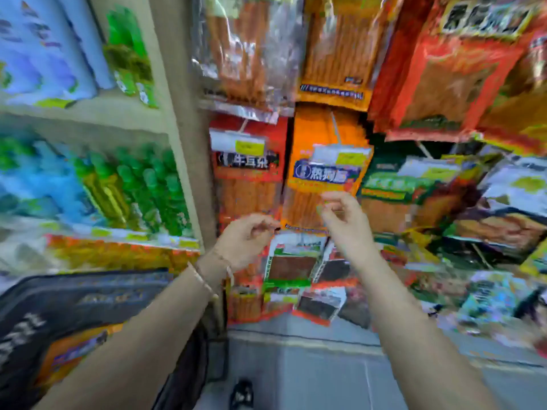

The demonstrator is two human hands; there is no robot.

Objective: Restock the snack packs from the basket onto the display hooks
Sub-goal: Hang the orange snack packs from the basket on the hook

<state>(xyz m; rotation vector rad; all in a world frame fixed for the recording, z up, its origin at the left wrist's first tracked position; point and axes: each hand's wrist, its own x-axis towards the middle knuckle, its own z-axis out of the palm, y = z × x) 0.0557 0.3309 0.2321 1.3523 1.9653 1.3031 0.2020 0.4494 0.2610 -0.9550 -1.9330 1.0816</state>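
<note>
An orange snack pack point(322, 173) with a blue label hangs on a display hook, next to a red pack point(247, 161). My right hand point(340, 216) is raised in front of the orange pack's lower half, its fingers loosely curled with nothing seen between them. My left hand point(244, 239) hovers at that pack's bottom left corner, fingers also loosely curled and empty. A dark basket point(88, 294) sits at the lower left under my left forearm, with an orange pack point(71, 353) lying inside it. The whole view is blurred.
More packs hang above point(334, 48) and to the right point(414, 190), and smaller packs point(296, 270) hang below the hands. A beige shelf unit point(180, 119) with green bottles point(148, 187) stands at the left. Grey floor point(310, 365) lies below.
</note>
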